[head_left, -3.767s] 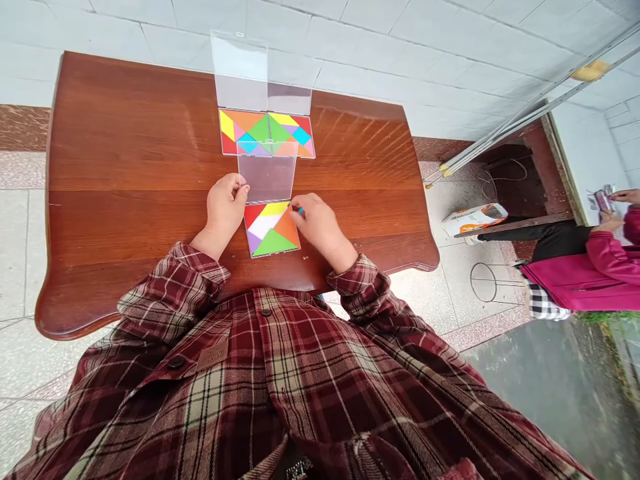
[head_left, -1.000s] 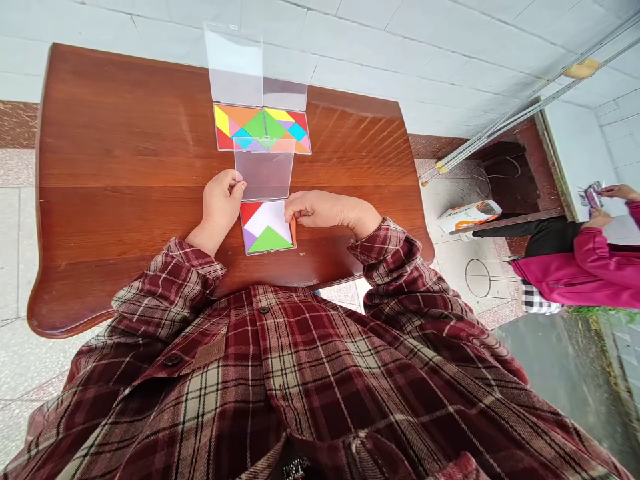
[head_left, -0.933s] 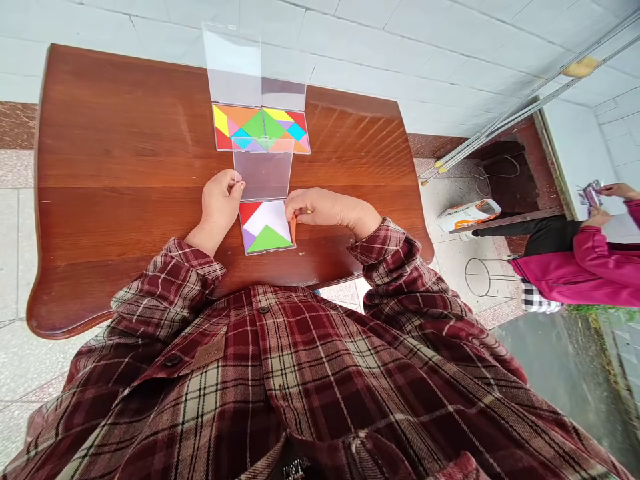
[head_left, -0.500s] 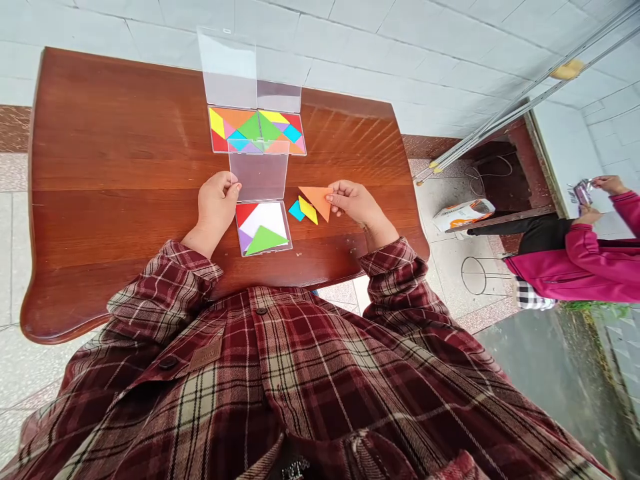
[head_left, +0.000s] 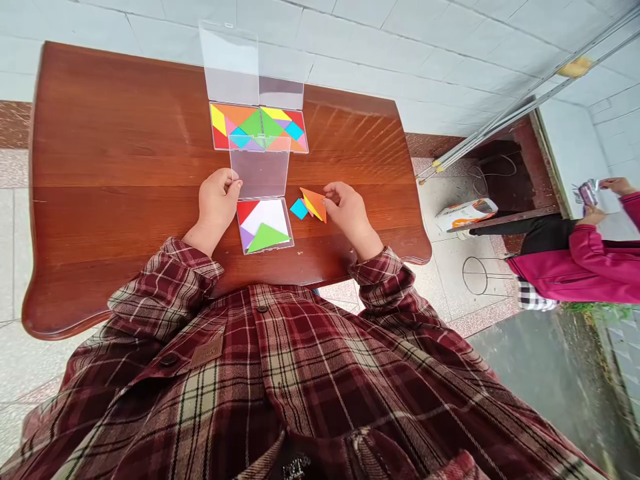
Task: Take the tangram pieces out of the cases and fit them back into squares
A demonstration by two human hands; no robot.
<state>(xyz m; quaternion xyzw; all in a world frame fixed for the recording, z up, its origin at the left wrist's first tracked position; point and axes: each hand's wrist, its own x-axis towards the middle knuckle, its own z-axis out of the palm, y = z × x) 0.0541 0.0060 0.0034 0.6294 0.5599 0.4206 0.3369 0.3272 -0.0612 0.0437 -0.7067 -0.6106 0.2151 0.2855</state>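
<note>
My left hand (head_left: pixel 215 203) is closed on the left edge of the raised clear lid (head_left: pixel 260 170) of the nearest puzzle case. In its white tray (head_left: pixel 273 213) lie a red triangle (head_left: pixel 247 209), a purple piece (head_left: pixel 245 238) and a large green triangle (head_left: pixel 267 239), which sits askew over the front rim. Right of the case, my right hand (head_left: pixel 350 212) pinches the right edge of an orange triangle (head_left: pixel 317 199). A yellow parallelogram (head_left: pixel 312 207) overlaps that triangle. Beside them is a blue square (head_left: pixel 299 209), with a bit of pink (head_left: pixel 311 214) showing.
Two filled puzzle cases (head_left: pixel 235 127) with clear lids up stand behind, near the tiled wall (head_left: pixel 350 40). They rest on the brown wooden table (head_left: pixel 125 153). At far right a person in a magenta jacket (head_left: pixel 600 267) handles a small shiny packet (head_left: pixel 587 193).
My right hand has moved slightly left and lowered the orange triangle against the loose pieces. The yellow parallelogram now overlaps it, and some pink shows. My left hand stays on the lid.
</note>
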